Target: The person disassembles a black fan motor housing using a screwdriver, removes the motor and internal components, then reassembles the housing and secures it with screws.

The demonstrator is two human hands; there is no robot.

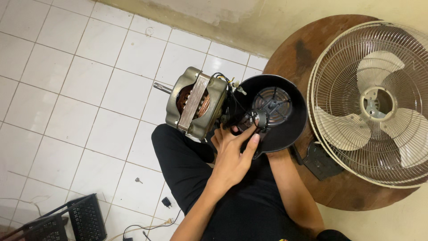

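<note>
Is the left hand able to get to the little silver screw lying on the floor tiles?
Probably yes, once it lets go. The left hand is busy at the small part inside the black housing, but the screw lies on bare tile beside the person's leg, with nothing blocking it.

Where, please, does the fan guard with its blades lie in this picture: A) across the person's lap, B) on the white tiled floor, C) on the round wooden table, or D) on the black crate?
C: the fan guard with its pale blades lies flat on the round wooden table, at the right of the view.
</note>
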